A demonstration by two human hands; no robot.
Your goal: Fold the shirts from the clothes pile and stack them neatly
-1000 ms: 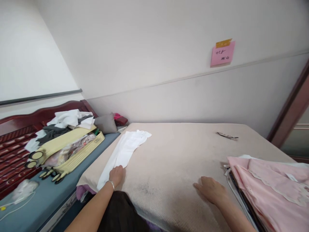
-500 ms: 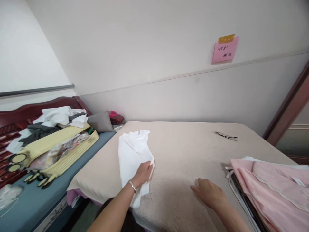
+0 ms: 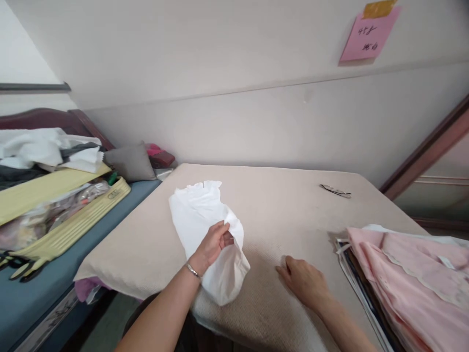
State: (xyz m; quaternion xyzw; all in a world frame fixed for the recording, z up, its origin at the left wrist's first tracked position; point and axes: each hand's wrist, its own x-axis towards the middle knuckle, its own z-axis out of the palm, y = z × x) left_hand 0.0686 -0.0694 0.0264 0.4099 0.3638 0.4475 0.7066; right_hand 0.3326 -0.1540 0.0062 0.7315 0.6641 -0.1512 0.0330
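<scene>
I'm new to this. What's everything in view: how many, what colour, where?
table: one, beige-covered, centre
white cloth: one, white, table's left
eyeglasses: one pair, dark, table's far right
garment pile: one, pink on top, table's right
purple fabric: one visible piece, purple, below table's left edge
wall: one, pale grey, behind
note: one, pink, taped to wall
couch: one, blue seat, dark red back, left
yellow panels: two, yellow, on couch
plastic-wrapped items: count unclear, mixed colours, between panels
loose cloths: several, white and dark grey, on couch
cushion: one, grey, couch's far end
wooden frame: one, dark red, right
bracelet: one, silver, left wrist
left hand: one, bare, grip on white cloth
right hand: one, bare, table's near side
</scene>
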